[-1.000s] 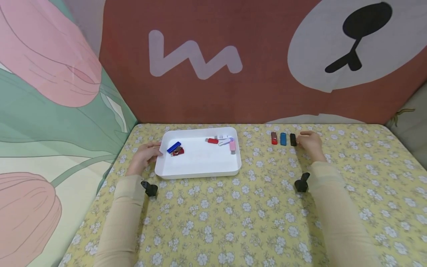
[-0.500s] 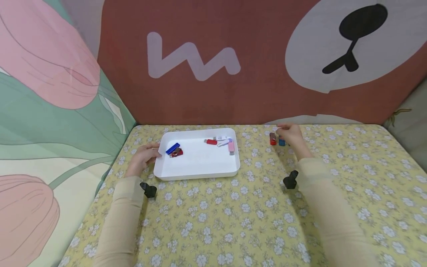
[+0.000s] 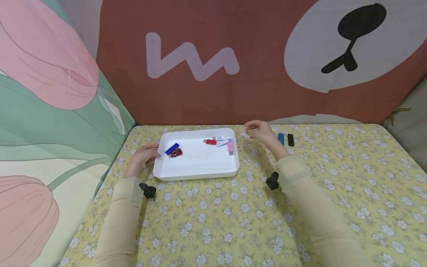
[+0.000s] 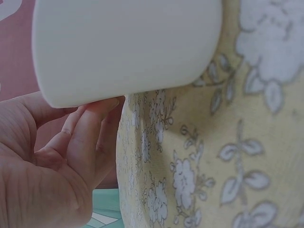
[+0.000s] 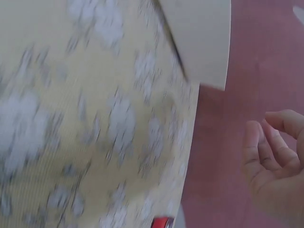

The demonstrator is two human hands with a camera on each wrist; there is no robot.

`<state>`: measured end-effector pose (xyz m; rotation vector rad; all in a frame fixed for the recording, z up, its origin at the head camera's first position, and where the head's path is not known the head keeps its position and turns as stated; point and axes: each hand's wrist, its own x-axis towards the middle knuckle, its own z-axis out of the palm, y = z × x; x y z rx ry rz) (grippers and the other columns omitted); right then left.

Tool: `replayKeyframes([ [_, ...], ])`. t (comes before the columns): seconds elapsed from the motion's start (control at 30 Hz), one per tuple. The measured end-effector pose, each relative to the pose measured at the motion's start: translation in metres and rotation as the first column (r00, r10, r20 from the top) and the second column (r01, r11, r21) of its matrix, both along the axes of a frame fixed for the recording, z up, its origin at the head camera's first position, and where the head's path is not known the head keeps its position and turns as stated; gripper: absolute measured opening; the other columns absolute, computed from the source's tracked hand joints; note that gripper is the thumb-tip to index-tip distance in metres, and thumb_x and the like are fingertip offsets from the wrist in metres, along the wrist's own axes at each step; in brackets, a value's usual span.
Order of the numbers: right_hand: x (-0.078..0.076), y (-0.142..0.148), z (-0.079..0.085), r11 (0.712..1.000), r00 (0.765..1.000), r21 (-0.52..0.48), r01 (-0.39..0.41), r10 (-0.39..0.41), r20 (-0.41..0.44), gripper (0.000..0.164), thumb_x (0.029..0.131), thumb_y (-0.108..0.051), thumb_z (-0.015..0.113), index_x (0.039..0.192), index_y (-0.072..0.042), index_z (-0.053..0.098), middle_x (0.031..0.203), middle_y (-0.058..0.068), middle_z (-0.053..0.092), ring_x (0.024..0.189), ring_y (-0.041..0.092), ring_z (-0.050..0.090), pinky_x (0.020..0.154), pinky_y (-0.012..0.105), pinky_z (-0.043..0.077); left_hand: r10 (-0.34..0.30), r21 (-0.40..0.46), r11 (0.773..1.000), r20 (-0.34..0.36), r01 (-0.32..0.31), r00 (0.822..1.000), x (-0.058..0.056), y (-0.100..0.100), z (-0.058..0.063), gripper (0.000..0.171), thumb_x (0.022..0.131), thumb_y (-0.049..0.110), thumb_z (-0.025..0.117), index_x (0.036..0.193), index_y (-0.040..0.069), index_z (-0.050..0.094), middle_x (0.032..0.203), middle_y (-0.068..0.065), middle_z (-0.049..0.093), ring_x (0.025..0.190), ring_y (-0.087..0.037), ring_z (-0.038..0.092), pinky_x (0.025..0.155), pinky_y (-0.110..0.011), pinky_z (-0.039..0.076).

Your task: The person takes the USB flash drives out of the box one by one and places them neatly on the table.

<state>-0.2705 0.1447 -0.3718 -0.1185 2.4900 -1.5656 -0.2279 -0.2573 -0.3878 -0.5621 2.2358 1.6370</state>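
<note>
In the head view a white tray (image 3: 197,163) holds several USB flash drives, among them a blue one (image 3: 172,149), a dark red one (image 3: 176,153), a red one (image 3: 211,142) and a pink one (image 3: 231,147). My left hand (image 3: 143,157) touches the tray's left wall with relaxed, bent fingers. Just right of the tray, my right hand (image 3: 261,132) hovers over the table, fingers loosely curled around nothing visible. The right wrist view shows a red flash drive (image 5: 162,222) on the table, which my hand hides in the head view.
A blue flash drive (image 3: 281,139) and a black one (image 3: 291,140) lie on the table behind my right wrist. Flowered yellow cloth (image 3: 213,222) covers the table. A brown printed wall (image 3: 200,100) stands along its far edge, and another printed wall (image 3: 66,141) rises on the left.
My right hand has moved left from beside the black flash drive, over the row of drives, to near the tray. The left hand and the tray stay put.
</note>
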Motion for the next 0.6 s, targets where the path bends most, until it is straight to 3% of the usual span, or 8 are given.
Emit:
replayKeyframes([
  [0.33, 0.001, -0.041, 0.005, 0.993, 0.99, 0.004, -0.118, 0.118, -0.073, 0.036, 0.094, -0.006, 0.053, 0.128, 0.005, 0.054, 0.121, 0.025, 0.058, 0.111, 0.035, 0.056, 0.095, 0.046, 0.05, 0.001, 0.004, 1.0, -0.008, -0.001, 1.0, 0.0, -0.001, -0.001, 0.061, 0.091, -0.001, 0.052, 0.148, 0.005, 0.034, 0.151, -0.019, 0.037, 0.057, 0.002, 0.051, 0.058, -0.015, 0.047],
  [0.6, 0.001, -0.064, 0.002, 0.985, 0.988, 0.089, -0.149, 0.152, -0.03, 0.038, 0.092, -0.004, 0.054, 0.13, 0.002, 0.054, 0.122, 0.021, 0.059, 0.115, 0.034, 0.056, 0.095, 0.04, 0.05, -0.014, -0.002, 1.0, -0.002, 0.014, 1.0, 0.0, -0.001, 0.0, 0.061, 0.091, 0.0, 0.052, 0.149, 0.005, 0.033, 0.152, -0.019, 0.036, 0.057, 0.002, 0.051, 0.059, -0.015, 0.047],
])
